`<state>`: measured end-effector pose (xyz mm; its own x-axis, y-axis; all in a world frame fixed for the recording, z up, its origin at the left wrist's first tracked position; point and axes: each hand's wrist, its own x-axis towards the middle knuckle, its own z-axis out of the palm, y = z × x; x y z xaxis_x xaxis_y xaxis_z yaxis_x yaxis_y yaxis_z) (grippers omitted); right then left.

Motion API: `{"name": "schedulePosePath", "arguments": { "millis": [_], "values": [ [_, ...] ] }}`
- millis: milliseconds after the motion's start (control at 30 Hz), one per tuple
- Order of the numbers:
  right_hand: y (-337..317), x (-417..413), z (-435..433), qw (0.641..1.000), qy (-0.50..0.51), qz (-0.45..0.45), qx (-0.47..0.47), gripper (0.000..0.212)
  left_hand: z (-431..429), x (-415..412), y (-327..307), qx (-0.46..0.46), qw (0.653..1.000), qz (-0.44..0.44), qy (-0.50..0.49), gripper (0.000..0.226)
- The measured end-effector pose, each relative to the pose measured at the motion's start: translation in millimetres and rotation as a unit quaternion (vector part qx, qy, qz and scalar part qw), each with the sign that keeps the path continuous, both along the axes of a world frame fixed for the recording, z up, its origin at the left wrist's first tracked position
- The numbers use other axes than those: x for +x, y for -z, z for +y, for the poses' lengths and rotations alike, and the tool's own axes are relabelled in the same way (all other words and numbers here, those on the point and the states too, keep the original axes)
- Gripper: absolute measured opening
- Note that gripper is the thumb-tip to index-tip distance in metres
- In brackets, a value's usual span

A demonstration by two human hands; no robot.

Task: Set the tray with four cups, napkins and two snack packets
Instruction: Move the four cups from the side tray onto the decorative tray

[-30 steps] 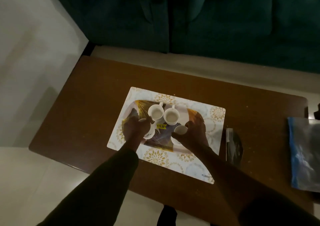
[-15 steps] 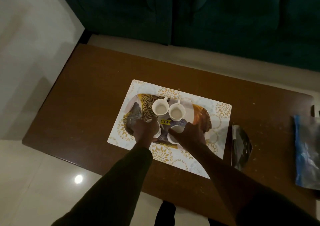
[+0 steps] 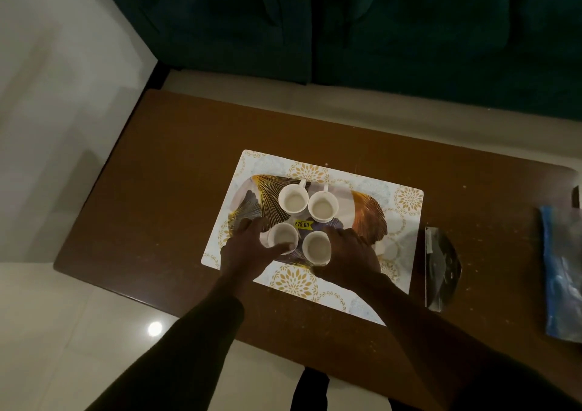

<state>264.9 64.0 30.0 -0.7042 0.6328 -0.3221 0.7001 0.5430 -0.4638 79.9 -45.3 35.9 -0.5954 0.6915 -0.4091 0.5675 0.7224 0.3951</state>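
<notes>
The left hand (image 3: 247, 248) curls thumb and fingers round the near-left cup (image 3: 282, 236). The right hand (image 3: 351, 253) wraps the side of the near-right cup (image 3: 316, 246), though in this dim light grip or mere touch is hard to tell. Since 1 second ago both hands have slid back off the rims, leaving these cups beside the 2 far cups (image 3: 293, 201), so 4 stand clustered on the tray (image 3: 244, 204). The cup step looks done. A dark packet (image 3: 441, 265) and a blue packet (image 3: 563, 272) wait on the table (image 3: 176, 164), well to the right.
</notes>
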Motion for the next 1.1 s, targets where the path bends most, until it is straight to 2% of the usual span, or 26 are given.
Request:
{"name": "schedulePosePath", "arguments": {
  "millis": [100,167,233,367,633,933,1033,1100],
  "values": [
    [1.8,-0.4,-6.6,1.000,0.015,0.010,0.014,0.071,-6.9,2.2,7.9,0.054,0.997,-0.036,0.045,0.073],
    [1.4,-4.4,-10.5,0.998,0.052,0.018,0.010,0.064,-6.2,7.2,14.0,0.080,0.994,-0.024,0.063,0.065],
    [-1.9,-11.1,-13.0,0.993,0.117,0.021,-0.022,0.066,-2.9,11.4,16.6,0.091,0.995,-0.020,0.041,0.061],
    [-3.5,-24.9,-12.9,0.972,0.220,0.032,-0.081,0.086,5.6,19.9,17.7,0.132,0.987,-0.086,-0.026,0.059],
    [-3.4,-37.4,-18.6,0.932,0.327,0.085,-0.127,0.082,14.1,13.6,24.6,0.145,0.983,-0.102,-0.041,0.058],
    [-1.3,-42.4,-24.5,0.913,0.364,0.094,-0.158,0.062,5.7,4.6,28.7,0.161,0.979,-0.121,-0.032,0.060],
    [-2.4,-40.6,-21.8,0.920,0.351,0.076,-0.160,0.056,5.3,3.1,24.9,0.157,0.979,-0.130,-0.024,0.061],
    [-4.1,-37.2,-18.1,0.930,0.335,0.069,-0.134,0.049,4.7,0.3,18.7,0.136,0.986,-0.100,-0.014,0.063]
  ]
}}
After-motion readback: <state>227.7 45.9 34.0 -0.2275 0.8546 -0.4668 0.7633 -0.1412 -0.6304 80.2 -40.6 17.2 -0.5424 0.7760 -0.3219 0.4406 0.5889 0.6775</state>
